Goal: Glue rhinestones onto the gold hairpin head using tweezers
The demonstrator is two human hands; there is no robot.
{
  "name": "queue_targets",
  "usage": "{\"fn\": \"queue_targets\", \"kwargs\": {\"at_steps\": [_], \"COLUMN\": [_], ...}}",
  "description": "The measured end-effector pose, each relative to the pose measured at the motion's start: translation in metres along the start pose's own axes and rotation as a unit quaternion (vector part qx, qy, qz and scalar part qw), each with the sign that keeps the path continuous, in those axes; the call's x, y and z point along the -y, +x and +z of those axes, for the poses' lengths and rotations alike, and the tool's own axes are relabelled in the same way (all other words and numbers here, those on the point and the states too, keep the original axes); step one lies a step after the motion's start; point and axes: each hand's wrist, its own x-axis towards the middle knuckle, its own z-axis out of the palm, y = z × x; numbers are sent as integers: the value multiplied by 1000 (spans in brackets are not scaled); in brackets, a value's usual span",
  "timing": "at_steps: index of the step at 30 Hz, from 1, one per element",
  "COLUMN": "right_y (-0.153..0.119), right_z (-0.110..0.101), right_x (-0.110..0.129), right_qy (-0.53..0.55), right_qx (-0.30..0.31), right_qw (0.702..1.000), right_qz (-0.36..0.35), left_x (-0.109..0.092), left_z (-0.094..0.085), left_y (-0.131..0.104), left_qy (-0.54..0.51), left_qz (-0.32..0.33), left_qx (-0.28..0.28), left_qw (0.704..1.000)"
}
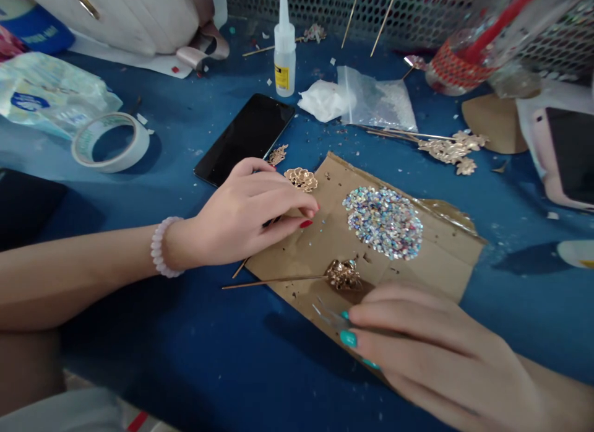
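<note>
My left hand (245, 215) pinched, contents unclear | my right hand (445, 345) gripped tweezers (330, 316) beside flower (343, 275), cardboard's (292, 255) near edge | light, steady tips seemed best

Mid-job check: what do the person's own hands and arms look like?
The left hand has red nail polish and a bracelet of pale beads. The right hand has turquoise nail polish. No sleeve shows on the left forearm or right wrist.

Grips a slim, blurred tool (331, 316) in the right hand (445, 351), near the stemmed gold flower (343, 275) on the cardboard (285, 262)! Curls the left hand (253, 212) beside an openwork gold piece (301, 179), near the black phone (250, 132).
</note>
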Motion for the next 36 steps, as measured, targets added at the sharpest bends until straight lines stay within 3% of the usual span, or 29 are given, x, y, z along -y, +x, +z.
{"fn": "queue_targets", "kwargs": {"at_steps": [5, 10, 36], "right_y": [-1, -9, -13], "right_z": [1, 8, 8], "right_x": [1, -1, -2], "right_qy": [-5, 25, 21], "right_qx": [14, -11, -1], "right_qw": [1000, 1000, 1000], "right_qz": [8, 4, 3], "left_x": [0, 0, 1], "left_z": [0, 0, 3], "left_y": [-1, -1, -2], "left_qy": [-1, 4, 10], "left_qz": [-10, -1, -28], "left_qx": [-21, -19, -14], "left_qw": [1000, 1000, 999]}}
